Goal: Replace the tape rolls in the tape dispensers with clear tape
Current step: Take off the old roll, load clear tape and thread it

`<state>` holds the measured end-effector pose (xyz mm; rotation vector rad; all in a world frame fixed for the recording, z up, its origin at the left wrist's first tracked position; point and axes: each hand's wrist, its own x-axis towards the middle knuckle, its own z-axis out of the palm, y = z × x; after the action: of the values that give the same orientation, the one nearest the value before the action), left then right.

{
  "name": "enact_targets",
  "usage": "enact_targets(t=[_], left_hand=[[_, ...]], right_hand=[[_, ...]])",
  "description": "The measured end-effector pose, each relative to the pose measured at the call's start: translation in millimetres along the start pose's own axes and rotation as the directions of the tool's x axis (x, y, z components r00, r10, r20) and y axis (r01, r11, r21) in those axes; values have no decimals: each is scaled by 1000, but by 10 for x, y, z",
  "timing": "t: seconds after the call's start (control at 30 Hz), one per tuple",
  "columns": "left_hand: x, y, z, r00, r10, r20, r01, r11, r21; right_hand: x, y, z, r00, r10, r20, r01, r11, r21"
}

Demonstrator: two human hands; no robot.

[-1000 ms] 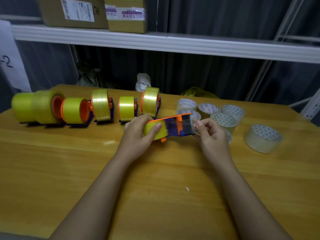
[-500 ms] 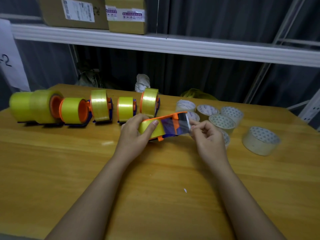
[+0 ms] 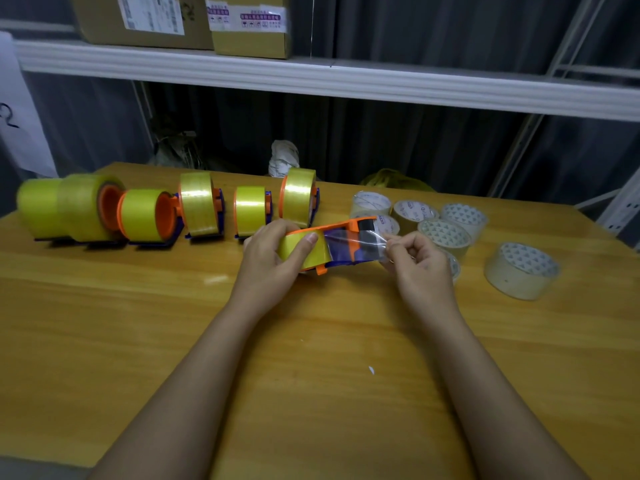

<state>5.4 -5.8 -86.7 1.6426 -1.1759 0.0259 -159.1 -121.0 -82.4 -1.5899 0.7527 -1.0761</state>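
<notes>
Lifted slightly, dispenser [image 3: 349, 245] holds yellow roll [image 3: 301, 249]; left hand [image 3: 273, 265] grips it, right fingers [image 3: 398, 242] pinch tape [image 3: 367, 239]

Handwritten "2" legible on the white paper sheet [image 3: 20, 112] hanging beyond the desk's far left corner. Printed labels on the two cardboard boxes [image 3: 249, 22] on the shelf [image 3: 346, 81] too blurred to read. Core printing inside the clear tape rolls [image 3: 412, 211] likewise illegible.

Glossy wood table [image 3: 104, 323], shiny yellow tape [image 3: 301, 249] on orange plastic dispenser [image 3: 356, 242], matt cardboard boxes [image 3: 249, 32].
</notes>
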Motion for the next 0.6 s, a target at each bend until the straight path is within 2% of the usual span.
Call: enact_targets(t=[0.4, 0.6], left_hand=[[2, -24, 0, 1000, 1, 14, -1, 1000, 4], [-12, 4, 1, 1000, -4, 29, 3, 1000, 12]], right_hand=[[13, -11, -29, 999, 36, -25, -38, 996, -75], [20, -34, -36, 999, 38, -31, -40, 997, -60]])
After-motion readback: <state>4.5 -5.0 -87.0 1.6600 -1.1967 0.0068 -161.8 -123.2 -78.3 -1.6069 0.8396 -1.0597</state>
